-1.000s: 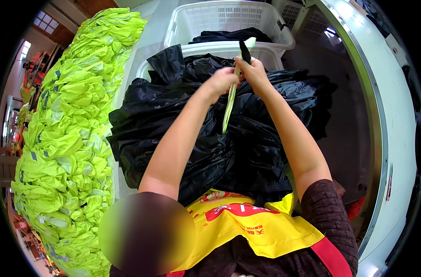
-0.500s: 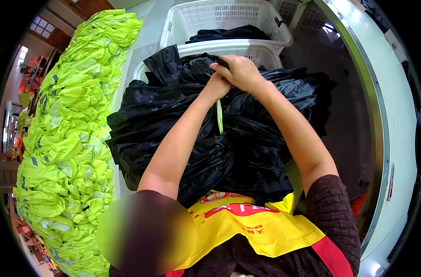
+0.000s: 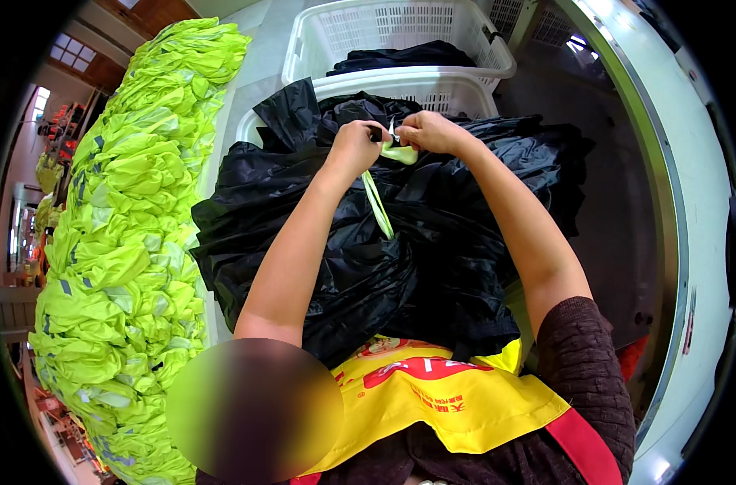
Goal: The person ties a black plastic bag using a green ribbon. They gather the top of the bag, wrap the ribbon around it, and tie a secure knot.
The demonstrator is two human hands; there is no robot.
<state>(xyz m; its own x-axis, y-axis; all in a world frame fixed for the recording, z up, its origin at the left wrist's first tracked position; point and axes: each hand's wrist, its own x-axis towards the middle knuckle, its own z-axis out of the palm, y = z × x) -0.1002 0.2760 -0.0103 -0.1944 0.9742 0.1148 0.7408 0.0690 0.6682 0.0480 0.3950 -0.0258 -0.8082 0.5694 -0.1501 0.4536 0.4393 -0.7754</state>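
A bundle of shiny black fabric (image 3: 295,218) lies across my front. From its middle a narrow pale yellow-green strip (image 3: 376,206) rises to my left hand (image 3: 355,149). That hand is closed on the strip, and a small dark object (image 3: 375,134) shows at its fingertips; its kind cannot be made out. Just to the right, my right hand (image 3: 434,132) pinches another part of the strip, which sags as a short pale piece between both hands. A bit of white shows above it. Both hands are apart, over the far part of the black fabric.
A tall pile of neon yellow-green garments (image 3: 126,259) runs along the left. Beyond the bundle are a white plastic basket (image 3: 465,81) partly under it and another white basket (image 3: 319,48) with black fabric inside. A pale table edge (image 3: 691,242) curves along the right.
My hands were together, the right over the left. They have come apart, the left moving left and slightly nearer, the right shifting right, baring the pale strip between them.
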